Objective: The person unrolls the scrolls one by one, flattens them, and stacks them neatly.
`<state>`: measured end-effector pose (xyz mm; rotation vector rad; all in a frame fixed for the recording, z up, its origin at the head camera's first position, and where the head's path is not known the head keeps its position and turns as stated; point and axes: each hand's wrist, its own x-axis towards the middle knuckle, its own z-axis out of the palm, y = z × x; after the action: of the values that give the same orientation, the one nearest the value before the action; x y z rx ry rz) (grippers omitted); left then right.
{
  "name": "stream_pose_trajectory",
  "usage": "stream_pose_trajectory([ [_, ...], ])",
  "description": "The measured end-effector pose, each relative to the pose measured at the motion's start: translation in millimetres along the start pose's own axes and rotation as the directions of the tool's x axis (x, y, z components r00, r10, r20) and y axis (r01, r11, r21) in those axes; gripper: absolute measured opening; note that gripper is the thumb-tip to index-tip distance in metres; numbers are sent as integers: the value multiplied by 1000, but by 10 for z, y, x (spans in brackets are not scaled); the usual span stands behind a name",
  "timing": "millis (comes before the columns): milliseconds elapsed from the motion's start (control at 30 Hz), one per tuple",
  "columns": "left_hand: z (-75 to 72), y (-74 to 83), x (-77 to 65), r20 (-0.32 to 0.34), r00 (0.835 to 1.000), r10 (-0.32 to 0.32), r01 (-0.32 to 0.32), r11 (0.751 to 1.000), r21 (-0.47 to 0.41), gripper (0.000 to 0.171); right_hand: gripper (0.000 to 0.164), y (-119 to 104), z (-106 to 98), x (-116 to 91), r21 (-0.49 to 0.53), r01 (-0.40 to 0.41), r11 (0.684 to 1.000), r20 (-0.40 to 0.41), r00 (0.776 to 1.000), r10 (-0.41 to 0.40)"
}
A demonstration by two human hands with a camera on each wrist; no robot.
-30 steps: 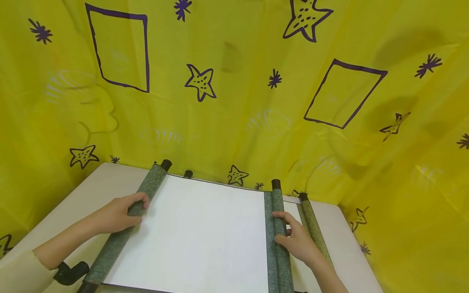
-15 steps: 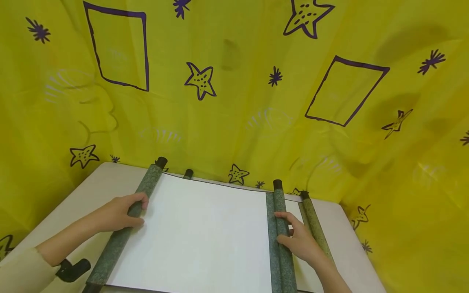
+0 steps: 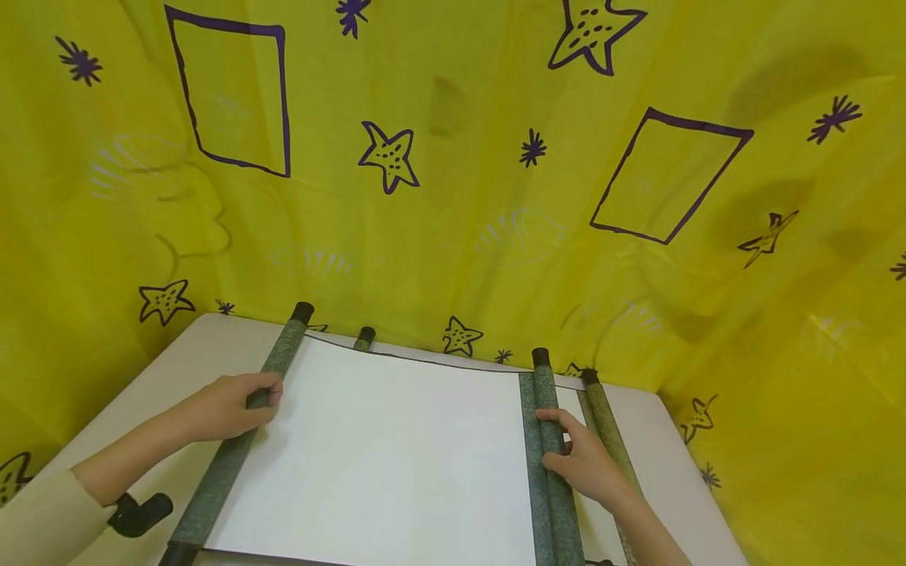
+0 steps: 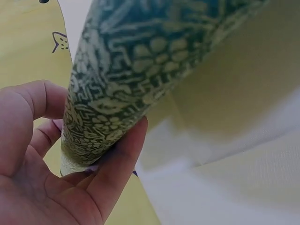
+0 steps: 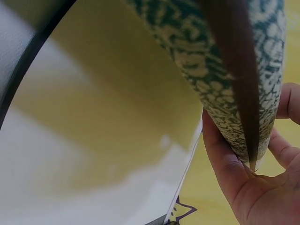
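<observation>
A hanging scroll lies partly unrolled in the head view, its white paper (image 3: 396,456) stretched between two green patterned rollers with black end knobs. My left hand (image 3: 230,405) grips the left roller (image 3: 219,472), which slants toward the upper right. In the left wrist view, the thumb and fingers of that hand (image 4: 70,164) curl round the flower-patterned roll (image 4: 122,89). My right hand (image 3: 583,456) holds the right roller (image 3: 555,472) between thumb and fingers, beside a flat green border strip (image 3: 535,472). The right wrist view shows this hand (image 5: 248,187) around the roll (image 5: 225,93).
Another scroll's olive roller (image 3: 609,432) lies on the white table (image 3: 683,464) to the right, partly covered. A dark-tipped green rod end (image 3: 364,338) shows behind the paper. A black curved object (image 3: 141,515) sits by the left forearm. Yellow star-printed cloth (image 3: 453,196) surrounds the table.
The left roller's far end has shifted left, and the right roller has moved slightly right. A little more white paper spans between them. Both hands keep their grip.
</observation>
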<state>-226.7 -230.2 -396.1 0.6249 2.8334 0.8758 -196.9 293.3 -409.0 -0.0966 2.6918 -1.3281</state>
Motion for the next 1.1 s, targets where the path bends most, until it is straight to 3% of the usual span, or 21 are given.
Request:
stream_pose_trajectory([
  [267,-8,-25,6,5,1000,3,-3,1000,15,33,63,1,-37,41,-44,-7,999,-7,1000,7],
  [800,-57,-121,36,19,1000,0,0,1000,-3,21,61,63,-42,119,-58,2,998,1,1000,-2],
  [1100,-50,-281,134,68,997,-27,33,995,-90,15,60,88,-30,215,-98,-12,995,-2,1000,12],
])
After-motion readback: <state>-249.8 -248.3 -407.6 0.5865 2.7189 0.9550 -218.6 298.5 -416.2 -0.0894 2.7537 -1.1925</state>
